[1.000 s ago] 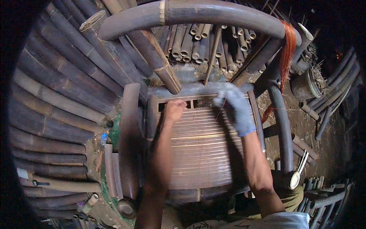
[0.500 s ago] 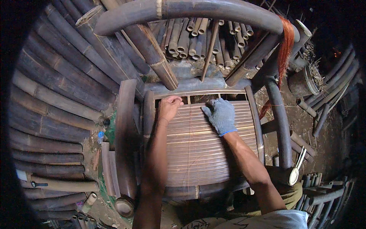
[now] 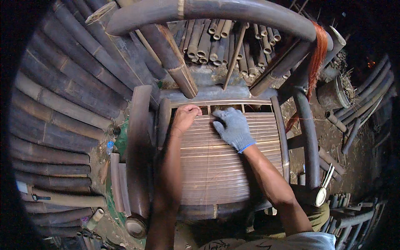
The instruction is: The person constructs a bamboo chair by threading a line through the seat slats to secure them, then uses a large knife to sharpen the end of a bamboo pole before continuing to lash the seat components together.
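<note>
A bamboo chair frame stands before me, its seat made of brown bamboo slats (image 3: 225, 166) laid side by side. My left hand (image 3: 186, 118), bare, is at the seat's far left corner, its fingers pinched together on a thin cord (image 3: 207, 158) that trails over the slats. My right hand (image 3: 234, 128) wears a grey knit glove with a blue cuff. It lies over the far edge of the slats, right of my left hand, thumb and forefinger apart and nothing visible between them. Its other fingertips are hidden. A gap with short cross pieces separates the slats from the back rail (image 3: 221, 92).
The chair's thick curved top rail (image 3: 246, 9) arches across the far side, with orange strands (image 3: 318, 54) hanging at its right. Dark bamboo poles (image 3: 71, 96) line the left. Cut tubes (image 3: 204, 43) are stacked behind the chair. A bucket (image 3: 333, 91) stands at right.
My right hand has slid left along the far slat edge, closer to my left hand, and its thumb and forefinger show more clearly. My left hand stays at the corner. The view has shifted slightly.
</note>
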Demonstrator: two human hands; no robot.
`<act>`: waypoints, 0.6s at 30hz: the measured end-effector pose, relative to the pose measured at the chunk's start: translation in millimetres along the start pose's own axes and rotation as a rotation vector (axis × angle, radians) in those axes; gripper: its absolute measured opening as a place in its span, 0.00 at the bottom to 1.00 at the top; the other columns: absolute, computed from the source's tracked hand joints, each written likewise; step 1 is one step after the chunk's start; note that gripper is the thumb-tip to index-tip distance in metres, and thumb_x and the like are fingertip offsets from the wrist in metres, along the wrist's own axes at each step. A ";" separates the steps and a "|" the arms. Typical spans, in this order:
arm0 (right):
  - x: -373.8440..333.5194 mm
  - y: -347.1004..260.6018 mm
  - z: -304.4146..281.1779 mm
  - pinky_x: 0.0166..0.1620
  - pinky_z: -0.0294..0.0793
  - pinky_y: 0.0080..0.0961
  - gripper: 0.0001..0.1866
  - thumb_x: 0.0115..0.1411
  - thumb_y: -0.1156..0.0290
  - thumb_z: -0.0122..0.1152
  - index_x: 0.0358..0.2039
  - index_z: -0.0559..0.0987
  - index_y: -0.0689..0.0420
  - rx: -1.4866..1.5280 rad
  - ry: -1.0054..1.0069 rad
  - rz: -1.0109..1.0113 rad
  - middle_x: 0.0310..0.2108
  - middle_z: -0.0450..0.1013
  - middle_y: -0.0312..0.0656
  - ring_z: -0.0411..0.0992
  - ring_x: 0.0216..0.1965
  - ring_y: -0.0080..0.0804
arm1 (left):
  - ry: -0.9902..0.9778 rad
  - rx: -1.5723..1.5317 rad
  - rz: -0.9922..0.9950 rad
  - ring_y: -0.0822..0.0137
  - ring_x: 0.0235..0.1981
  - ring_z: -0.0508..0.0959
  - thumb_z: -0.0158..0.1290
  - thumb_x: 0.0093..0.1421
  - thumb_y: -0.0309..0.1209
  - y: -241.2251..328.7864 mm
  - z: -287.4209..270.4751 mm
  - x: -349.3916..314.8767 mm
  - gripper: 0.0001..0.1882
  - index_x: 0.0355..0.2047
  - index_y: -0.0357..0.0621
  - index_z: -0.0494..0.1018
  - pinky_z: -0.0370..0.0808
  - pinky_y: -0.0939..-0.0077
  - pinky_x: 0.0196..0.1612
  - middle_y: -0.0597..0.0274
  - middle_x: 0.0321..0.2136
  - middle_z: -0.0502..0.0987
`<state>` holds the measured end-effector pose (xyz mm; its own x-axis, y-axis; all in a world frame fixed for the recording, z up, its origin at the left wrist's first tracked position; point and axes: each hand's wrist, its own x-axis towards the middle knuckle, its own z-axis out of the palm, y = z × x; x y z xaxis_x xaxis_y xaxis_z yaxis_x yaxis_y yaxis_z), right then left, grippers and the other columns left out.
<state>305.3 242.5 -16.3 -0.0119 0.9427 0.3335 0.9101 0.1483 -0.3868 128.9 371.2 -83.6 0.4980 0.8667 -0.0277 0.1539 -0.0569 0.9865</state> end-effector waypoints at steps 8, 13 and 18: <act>24.3 -2.1 35.3 0.37 0.70 0.42 0.14 0.54 0.54 0.62 0.32 0.83 0.50 0.137 0.047 0.053 0.27 0.72 0.45 0.71 0.33 0.48 | -0.200 -0.058 0.019 0.70 0.35 0.78 0.50 0.58 0.29 22.2 -6.4 -5.4 0.10 0.28 0.34 0.77 0.73 0.76 0.44 0.60 0.29 0.80; 33.5 -3.0 21.8 0.37 0.71 0.42 0.14 0.58 0.57 0.59 0.25 0.82 0.53 0.142 -0.015 -0.056 0.26 0.74 0.47 0.72 0.32 0.49 | -0.288 -0.149 -0.042 0.67 0.35 0.77 0.48 0.58 0.31 21.1 -22.4 -3.3 0.13 0.30 0.33 0.77 0.70 0.76 0.47 0.58 0.30 0.79; 15.2 -3.7 -4.1 0.39 0.71 0.40 0.10 0.60 0.63 0.59 0.32 0.80 0.56 0.025 0.183 0.127 0.30 0.74 0.48 0.74 0.35 0.48 | -0.198 -0.230 -0.134 0.70 0.33 0.76 0.48 0.59 0.31 33.1 -13.2 2.0 0.13 0.35 0.35 0.79 0.69 0.79 0.45 0.60 0.30 0.79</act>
<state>303.4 255.0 -6.3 0.1792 0.8846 0.4306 0.8891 0.0417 -0.4557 123.8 377.6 -48.9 0.6463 0.7444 -0.1679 0.0434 0.1838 0.9820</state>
